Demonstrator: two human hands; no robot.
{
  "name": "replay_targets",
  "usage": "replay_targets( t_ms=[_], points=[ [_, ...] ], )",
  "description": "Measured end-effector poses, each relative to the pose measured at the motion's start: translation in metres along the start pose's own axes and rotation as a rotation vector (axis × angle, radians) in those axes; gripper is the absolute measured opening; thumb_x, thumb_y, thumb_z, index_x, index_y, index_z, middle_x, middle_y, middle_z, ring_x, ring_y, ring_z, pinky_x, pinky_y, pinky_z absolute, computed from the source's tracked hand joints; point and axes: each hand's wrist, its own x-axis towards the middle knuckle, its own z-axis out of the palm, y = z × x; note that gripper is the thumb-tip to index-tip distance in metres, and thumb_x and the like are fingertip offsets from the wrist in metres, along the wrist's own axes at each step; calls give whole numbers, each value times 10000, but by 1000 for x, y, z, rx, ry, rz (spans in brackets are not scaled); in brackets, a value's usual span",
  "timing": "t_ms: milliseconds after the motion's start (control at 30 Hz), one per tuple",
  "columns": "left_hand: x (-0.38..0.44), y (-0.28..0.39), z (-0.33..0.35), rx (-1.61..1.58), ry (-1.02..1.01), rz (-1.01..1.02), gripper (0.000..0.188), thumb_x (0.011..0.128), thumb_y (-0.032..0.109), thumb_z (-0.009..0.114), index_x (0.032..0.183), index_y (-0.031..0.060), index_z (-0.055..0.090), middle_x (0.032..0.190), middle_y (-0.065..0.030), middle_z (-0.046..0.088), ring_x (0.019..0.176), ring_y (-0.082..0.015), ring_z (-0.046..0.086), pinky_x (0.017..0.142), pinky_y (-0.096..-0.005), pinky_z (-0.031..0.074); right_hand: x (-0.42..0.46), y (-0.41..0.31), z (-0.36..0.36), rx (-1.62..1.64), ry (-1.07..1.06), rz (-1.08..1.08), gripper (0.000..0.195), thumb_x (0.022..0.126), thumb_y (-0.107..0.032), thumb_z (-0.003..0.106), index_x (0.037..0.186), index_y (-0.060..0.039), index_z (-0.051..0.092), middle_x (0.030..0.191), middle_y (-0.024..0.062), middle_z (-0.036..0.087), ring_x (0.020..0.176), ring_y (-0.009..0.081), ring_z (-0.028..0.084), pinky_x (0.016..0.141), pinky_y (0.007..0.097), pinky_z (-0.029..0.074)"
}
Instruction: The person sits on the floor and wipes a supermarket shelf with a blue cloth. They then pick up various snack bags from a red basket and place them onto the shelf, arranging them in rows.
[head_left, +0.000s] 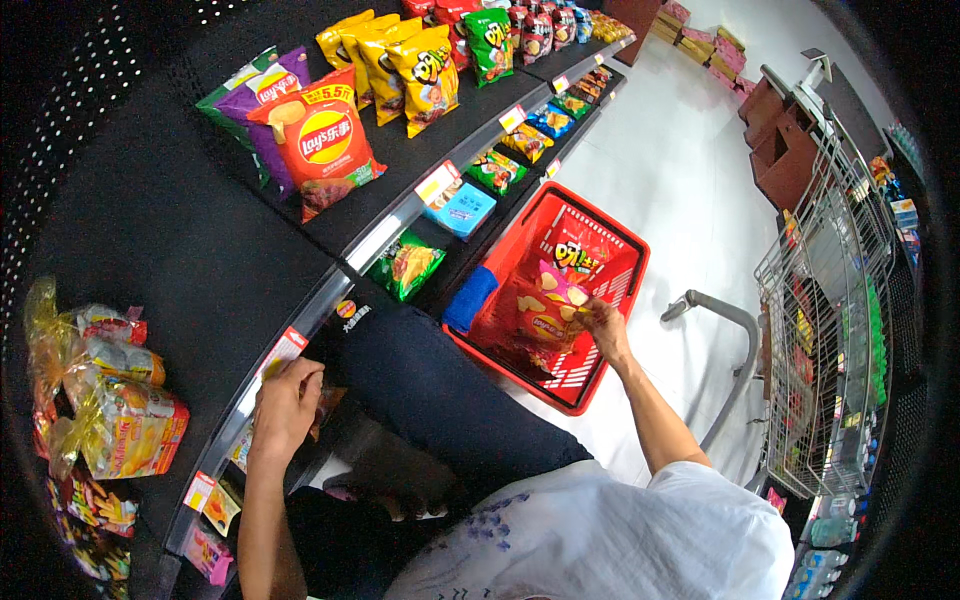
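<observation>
My right hand (602, 328) grips the edge of a red Lay's chip bag (546, 324) inside a red plastic shopping basket (480, 346). Other snack bags lie in the basket, among them a red one (574, 244) beyond the Lay's bag. A blue cloth or sleeve (470, 300) covers part of the basket's near left rim. My left hand (287, 409) rests at the shelf's price-label edge, its fingers curled; whether they grip anything is hidden. On the upper shelf (217, 247) stand an orange-red Lay's bag (328, 142), a purple bag (262, 112) and several yellow bags (424, 79).
Below the upper shelf, a lower one holds a green snack bag (409, 264) and a blue pack (460, 208). Wrapped snack packs (135, 427) sit at the far left. A wire shopping cart (817, 337) stands right of the basket, near a bent metal rail (739, 322).
</observation>
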Motion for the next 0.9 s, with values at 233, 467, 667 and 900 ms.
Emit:
replay_targets(
  t_ms=[233,467,667,900],
  points=[
    [6,6,-1,-106,9,12,182,940,98,563,1064,-4,647,927,-185,688,824,-293,682,740,-370,515,14,-139,-39,393,102,-200,152,924,-142,682,1026,-29,690,911,8,701,778,77,610,715,234,489],
    [10,21,-12,-493,107,-46,199,959,106,603,1126,4,634,994,-65,679,883,-121,652,749,-270,550,33,-300,-18,816,-40,-351,218,929,-185,680,1082,-34,644,977,45,712,826,117,672,747,266,536],
    [27,33,-48,-556,327,-15,552,869,115,736,1353,52,479,1148,-95,610,727,-73,596,633,-224,491,59,-397,79,899,-299,-501,241,925,-172,682,1133,-59,634,1029,44,715,853,95,672,750,252,534],
    [48,-32,-92,-684,515,-183,769,822,286,786,1405,-2,377,1244,-214,586,661,-103,617,540,-233,507,77,-474,239,1010,-827,-295,240,913,-173,692,1112,-54,630,1014,75,720,859,144,687,817,307,552]
  ],
)
